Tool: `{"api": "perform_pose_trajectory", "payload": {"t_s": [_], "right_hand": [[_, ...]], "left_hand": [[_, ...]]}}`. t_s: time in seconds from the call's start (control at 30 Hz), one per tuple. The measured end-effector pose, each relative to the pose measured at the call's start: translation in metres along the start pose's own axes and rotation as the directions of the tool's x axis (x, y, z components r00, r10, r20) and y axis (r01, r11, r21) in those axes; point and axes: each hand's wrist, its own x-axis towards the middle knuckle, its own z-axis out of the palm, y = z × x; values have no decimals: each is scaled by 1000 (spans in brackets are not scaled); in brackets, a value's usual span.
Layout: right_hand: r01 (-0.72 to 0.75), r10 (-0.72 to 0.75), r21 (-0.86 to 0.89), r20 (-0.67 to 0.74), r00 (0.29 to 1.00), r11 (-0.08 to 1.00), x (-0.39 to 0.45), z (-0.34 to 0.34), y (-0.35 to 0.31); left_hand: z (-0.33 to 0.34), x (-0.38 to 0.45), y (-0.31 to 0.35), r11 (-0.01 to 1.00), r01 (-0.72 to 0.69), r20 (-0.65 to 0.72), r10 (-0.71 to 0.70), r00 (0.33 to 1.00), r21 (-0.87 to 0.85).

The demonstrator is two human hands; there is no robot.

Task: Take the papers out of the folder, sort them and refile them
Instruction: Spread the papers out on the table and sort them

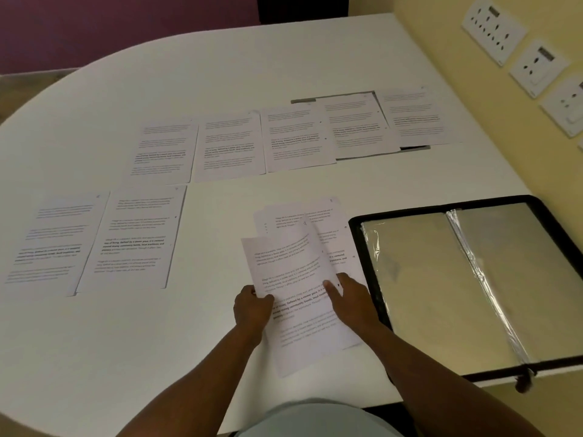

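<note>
A white table (pixel 94 127) with a rounded left end fills most of the view and butts against a pale yellow wall (pixel 441 42) on the right. Three white socket plates are mounted on that wall in a slanting line: the farthest socket plate (pixel 493 28) carries many dark pin holes, the middle socket plate (pixel 540 68) has fewer, and the nearest socket plate (pixel 568 105) is cut off by the frame edge. Beyond the table's far left edge stands a purple wall (pixel 126 26), with a dark gap (pixel 303 7) between it and the yellow one
</note>
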Motion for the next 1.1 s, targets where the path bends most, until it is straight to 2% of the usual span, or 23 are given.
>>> {"api": "perform_pose_trajectory", "payload": {"t_s": [0.1,0.17,0.23,0.3,0.53,0.63,0.77,0.83,1.0,1.1], "right_hand": [[10,-20,-42,-240,971,999,-1,-6,7],[-58,-4,-176,-330,944,983,2,-12,14],[-167,78,-345,-259,963,924,4,-15,16],[-207,130,-444,-198,972,872,5,-13,15],[-226,127,-502,-224,966,835,17,-4,7],[-223,156,-429,-186,970,876,22,-1,5],[-226,186,-224,-188,964,948,24,1,-2],[-210,180,-123,-221,959,970,23,1,-3],[-162,150,-13,-312,938,987,28,-12,-8],[-147,170,89,-399,901,985,38,-36,-18]], "left_hand": [[-8,1,1,999,-42,-9,42,999,4],[-18,4,4,997,-81,-50,81,995,2],[-30,8,7,994,-109,-96,108,989,2],[-42,13,8,993,-121,-120,121,985,9],[-75,27,7,995,-103,-180,104,978,16],[-85,30,7,995,-99,-188,102,977,21],[-95,34,8,996,-84,-198,84,977,9],[-98,37,7,997,-80,-197,80,977,7],[-99,45,9,998,-64,-159,61,985,-12],[-91,47,15,997,-73,-123,68,990,-39]]}}
